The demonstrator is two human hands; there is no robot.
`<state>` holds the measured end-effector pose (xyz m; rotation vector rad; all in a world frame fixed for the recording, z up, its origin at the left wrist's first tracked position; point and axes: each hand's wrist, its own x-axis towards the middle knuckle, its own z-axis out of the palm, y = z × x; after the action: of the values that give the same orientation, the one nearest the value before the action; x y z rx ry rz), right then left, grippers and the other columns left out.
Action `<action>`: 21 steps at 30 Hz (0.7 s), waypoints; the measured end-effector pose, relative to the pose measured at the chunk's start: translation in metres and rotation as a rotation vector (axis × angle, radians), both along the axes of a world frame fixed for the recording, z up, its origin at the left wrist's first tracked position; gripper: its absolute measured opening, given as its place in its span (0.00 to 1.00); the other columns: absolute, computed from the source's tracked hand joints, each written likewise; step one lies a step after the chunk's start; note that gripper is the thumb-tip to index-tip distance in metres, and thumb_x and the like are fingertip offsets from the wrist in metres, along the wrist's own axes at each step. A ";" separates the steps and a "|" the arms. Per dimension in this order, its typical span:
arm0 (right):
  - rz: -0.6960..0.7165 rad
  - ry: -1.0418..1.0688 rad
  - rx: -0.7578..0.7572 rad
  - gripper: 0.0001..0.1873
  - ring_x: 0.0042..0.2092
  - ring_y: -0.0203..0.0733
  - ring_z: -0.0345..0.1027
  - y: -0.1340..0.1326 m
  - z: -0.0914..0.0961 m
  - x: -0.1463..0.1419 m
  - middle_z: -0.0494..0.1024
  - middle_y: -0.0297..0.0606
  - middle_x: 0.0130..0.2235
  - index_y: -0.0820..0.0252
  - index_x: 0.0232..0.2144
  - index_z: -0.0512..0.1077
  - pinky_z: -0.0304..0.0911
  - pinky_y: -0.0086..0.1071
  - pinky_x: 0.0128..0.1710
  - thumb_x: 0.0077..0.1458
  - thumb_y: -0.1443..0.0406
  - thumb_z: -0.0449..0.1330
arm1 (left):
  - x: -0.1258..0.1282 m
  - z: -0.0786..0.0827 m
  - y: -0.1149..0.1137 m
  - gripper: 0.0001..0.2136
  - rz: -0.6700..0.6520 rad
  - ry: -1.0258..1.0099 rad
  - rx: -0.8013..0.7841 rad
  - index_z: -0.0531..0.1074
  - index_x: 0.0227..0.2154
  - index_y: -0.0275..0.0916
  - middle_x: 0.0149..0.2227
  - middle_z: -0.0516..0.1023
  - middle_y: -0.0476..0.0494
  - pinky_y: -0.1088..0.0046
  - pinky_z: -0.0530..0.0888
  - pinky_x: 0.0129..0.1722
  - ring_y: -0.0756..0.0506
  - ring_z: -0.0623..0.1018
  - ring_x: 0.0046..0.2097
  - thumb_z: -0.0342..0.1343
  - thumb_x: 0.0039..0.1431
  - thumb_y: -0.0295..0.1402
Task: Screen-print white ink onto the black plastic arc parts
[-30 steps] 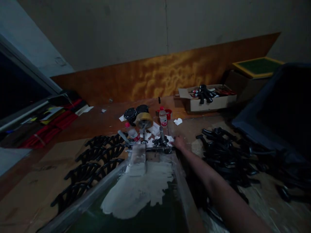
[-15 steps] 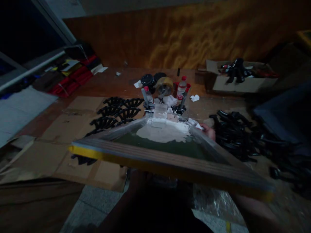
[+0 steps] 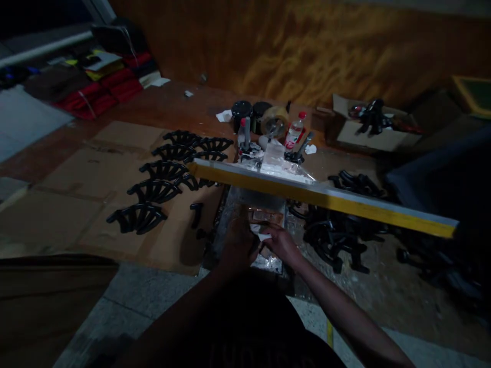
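In the head view, my right hand (image 3: 283, 244) pinches a crumpled white tissue (image 3: 261, 233) above the worktop's middle. My left hand (image 3: 241, 246) is beside it, dark and with fingers curled; what they close on is hidden in shadow. Both hands are over a metal base plate (image 3: 240, 197) with a brownish taped block (image 3: 268, 215) on it. Beyond them a screen-printing frame (image 3: 326, 197) is tilted up on its hinge clamps, its yellow-edged front bar crossing the view. A single black lever-like part (image 3: 196, 214) lies left of the plate.
Rows of black curved parts (image 3: 148, 217) lie on cardboard (image 3: 69, 209) at left; a loose pile (image 3: 341, 232) is at right. Behind stand a red-capped bottle (image 3: 294, 132), a tape roll (image 3: 274, 122), black jars (image 3: 241, 110) and an open carton (image 3: 378, 135).
The frame's front bar has swung up and away, uncovering the plate and hands. My right hand has come from the frame's right side to the middle, beside my left. The view has shifted.
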<state>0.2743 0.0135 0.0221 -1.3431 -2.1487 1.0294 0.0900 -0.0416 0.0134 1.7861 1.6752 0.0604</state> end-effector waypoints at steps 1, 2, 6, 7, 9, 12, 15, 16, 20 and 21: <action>-0.003 0.026 -0.030 0.11 0.46 0.44 0.71 0.006 -0.002 -0.004 0.77 0.39 0.40 0.58 0.32 0.76 0.64 0.35 0.47 0.48 0.76 0.59 | 0.000 -0.001 0.000 0.24 -0.031 0.030 0.002 0.71 0.58 0.40 0.44 0.82 0.31 0.60 0.73 0.49 0.36 0.81 0.45 0.52 0.63 0.47; -0.009 0.052 -0.068 0.09 0.45 0.44 0.71 0.013 -0.004 -0.008 0.76 0.38 0.39 0.58 0.30 0.75 0.64 0.34 0.46 0.46 0.75 0.61 | 0.000 -0.001 0.001 0.24 -0.065 0.057 0.007 0.71 0.57 0.39 0.44 0.82 0.30 0.59 0.73 0.49 0.36 0.81 0.45 0.51 0.64 0.46; -0.046 0.155 -0.235 0.09 0.38 0.41 0.69 0.033 -0.017 -0.023 0.74 0.31 0.33 0.58 0.27 0.70 0.62 0.32 0.41 0.42 0.71 0.66 | 0.001 0.000 0.002 0.24 -0.134 0.071 0.048 0.71 0.58 0.36 0.48 0.81 0.30 0.61 0.73 0.49 0.36 0.81 0.48 0.49 0.66 0.45; -0.053 0.180 -0.247 0.09 0.38 0.40 0.68 0.035 -0.020 -0.025 0.73 0.30 0.32 0.58 0.27 0.69 0.61 0.31 0.40 0.41 0.71 0.66 | 0.001 0.000 0.002 0.24 -0.136 0.070 0.057 0.71 0.58 0.36 0.49 0.81 0.31 0.62 0.73 0.50 0.37 0.81 0.48 0.49 0.66 0.45; -0.069 0.227 -0.245 0.10 0.37 0.40 0.67 0.033 -0.024 -0.024 0.73 0.30 0.32 0.58 0.26 0.68 0.60 0.31 0.40 0.41 0.68 0.67 | 0.001 0.001 0.003 0.23 -0.142 0.084 0.058 0.71 0.57 0.37 0.48 0.82 0.32 0.63 0.73 0.49 0.38 0.81 0.48 0.49 0.66 0.45; -0.062 0.276 -0.258 0.13 0.36 0.39 0.66 0.029 -0.026 -0.016 0.72 0.30 0.32 0.57 0.25 0.67 0.59 0.30 0.38 0.42 0.63 0.69 | 0.001 0.000 0.004 0.22 -0.157 0.107 0.049 0.75 0.52 0.36 0.46 0.82 0.32 0.63 0.74 0.47 0.37 0.82 0.47 0.49 0.66 0.45; -0.056 0.262 -0.287 0.14 0.34 0.39 0.65 0.031 -0.026 -0.014 0.72 0.30 0.31 0.57 0.25 0.66 0.58 0.30 0.36 0.43 0.60 0.69 | 0.000 -0.003 0.004 0.21 -0.177 0.088 0.078 0.75 0.51 0.35 0.46 0.82 0.32 0.64 0.75 0.45 0.38 0.82 0.46 0.48 0.67 0.45; -0.067 0.244 -0.282 0.14 0.34 0.39 0.65 0.034 -0.026 -0.016 0.72 0.30 0.30 0.57 0.26 0.67 0.58 0.30 0.36 0.43 0.60 0.69 | -0.001 -0.003 0.004 0.20 -0.179 0.078 0.094 0.75 0.51 0.35 0.46 0.82 0.33 0.64 0.75 0.45 0.38 0.82 0.46 0.47 0.67 0.44; -0.082 0.120 -0.198 0.13 0.36 0.39 0.67 0.037 -0.028 -0.029 0.73 0.29 0.31 0.58 0.26 0.67 0.60 0.31 0.38 0.46 0.63 0.68 | -0.001 -0.002 0.003 0.19 -0.168 0.069 0.115 0.75 0.50 0.36 0.45 0.82 0.33 0.64 0.75 0.45 0.37 0.82 0.46 0.51 0.65 0.42; -0.073 0.092 -0.181 0.12 0.37 0.39 0.68 0.035 -0.029 -0.030 0.74 0.30 0.32 0.58 0.27 0.67 0.61 0.31 0.38 0.47 0.63 0.68 | -0.001 -0.001 0.002 0.19 -0.166 0.070 0.111 0.75 0.51 0.36 0.45 0.82 0.33 0.63 0.75 0.45 0.36 0.82 0.46 0.50 0.66 0.42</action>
<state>0.2439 0.0489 -0.0071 -1.4139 -1.9646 1.2558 0.0890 -0.0392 0.0119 2.0254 1.5925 0.0188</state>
